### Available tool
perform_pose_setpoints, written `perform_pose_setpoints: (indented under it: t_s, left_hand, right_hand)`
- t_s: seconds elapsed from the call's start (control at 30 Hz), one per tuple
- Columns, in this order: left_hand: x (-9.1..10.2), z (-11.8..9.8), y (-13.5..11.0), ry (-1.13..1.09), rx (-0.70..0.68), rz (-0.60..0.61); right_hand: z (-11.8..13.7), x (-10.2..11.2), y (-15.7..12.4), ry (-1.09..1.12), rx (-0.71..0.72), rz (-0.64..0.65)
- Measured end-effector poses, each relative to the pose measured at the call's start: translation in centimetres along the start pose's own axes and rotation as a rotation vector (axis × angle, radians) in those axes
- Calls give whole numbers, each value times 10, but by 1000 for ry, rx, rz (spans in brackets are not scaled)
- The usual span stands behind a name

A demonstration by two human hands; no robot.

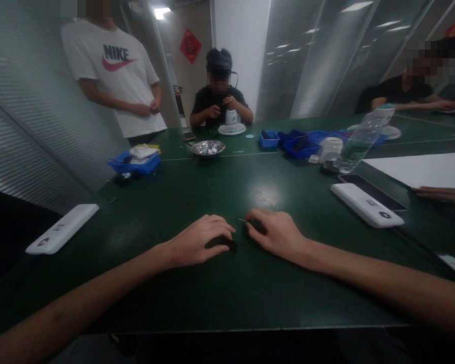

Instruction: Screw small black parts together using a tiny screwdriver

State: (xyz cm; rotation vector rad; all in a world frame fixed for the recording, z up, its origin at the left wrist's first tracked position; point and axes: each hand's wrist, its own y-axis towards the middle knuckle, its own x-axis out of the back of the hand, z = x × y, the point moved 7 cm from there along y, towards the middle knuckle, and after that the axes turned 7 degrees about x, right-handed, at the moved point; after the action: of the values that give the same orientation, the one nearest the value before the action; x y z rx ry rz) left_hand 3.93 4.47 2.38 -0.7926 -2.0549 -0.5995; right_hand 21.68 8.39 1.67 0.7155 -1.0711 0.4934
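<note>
Just above the green table, my left hand is closed on a small black piece, which shows between thumb and fingers; its kind is too dark to make out. Facing it, a short gap to the right, my right hand is wrapped round a small screwdriver with a black handle. The tool's thin metal tip points left toward my left fingers, apart from the black piece. Part of the handle is hidden under my right fingers.
White power banks lie at left and right. A phone, a tilted plastic bottle, blue bins, a metal bowl and a blue tray stand farther back. A seated person handles a white fan.
</note>
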Motion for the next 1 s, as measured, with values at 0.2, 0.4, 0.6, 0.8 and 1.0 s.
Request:
perform_pose_setpoints:
  t_s: [0.2, 0.4, 0.6, 0.8, 1.0]
  left_hand:
    - [32, 57, -12, 154, 72, -79]
    - [97, 163, -56, 278, 344, -246]
    - [139, 224, -102, 373, 566, -313]
    - [155, 242, -119, 341, 643, -416]
    - [162, 257, -123, 365, 724, -461]
  right_hand:
    - [0, 1, -1, 1, -3, 19]
    - [2, 2, -1, 32, 5, 36]
    - [1, 0, -2, 39, 4, 38]
    - [0, 0, -3, 53, 21, 31]
    - [0, -1, -2, 63, 31, 32]
